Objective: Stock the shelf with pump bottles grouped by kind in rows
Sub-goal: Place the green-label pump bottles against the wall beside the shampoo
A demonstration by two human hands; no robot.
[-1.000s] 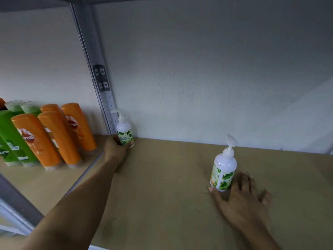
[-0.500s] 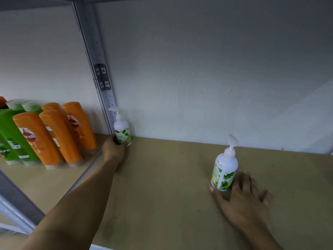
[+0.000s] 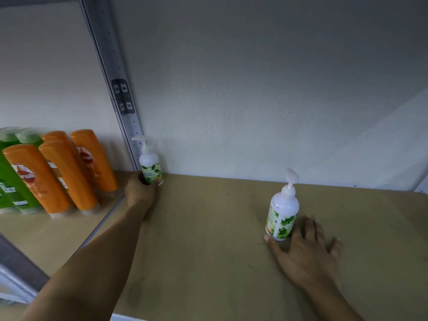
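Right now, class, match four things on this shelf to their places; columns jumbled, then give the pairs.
1 left hand
2 right hand
3 orange bottles
4 green bottles

a far left edge
b gripping the corner pump bottle
c at the foot of the mid-shelf pump bottle
d just left of the post

Pairs: 1-b; 2-c; 3-d; 4-a

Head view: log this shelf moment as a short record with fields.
shelf: brown board
far pump bottle: upright, back left corner, by the metal post
near pump bottle: upright, mid-shelf, right of centre
left hand: grips the far pump bottle's base
right hand: fingers spread, thumb at the near pump bottle's base
next bay: orange bottles and green bottles in rows
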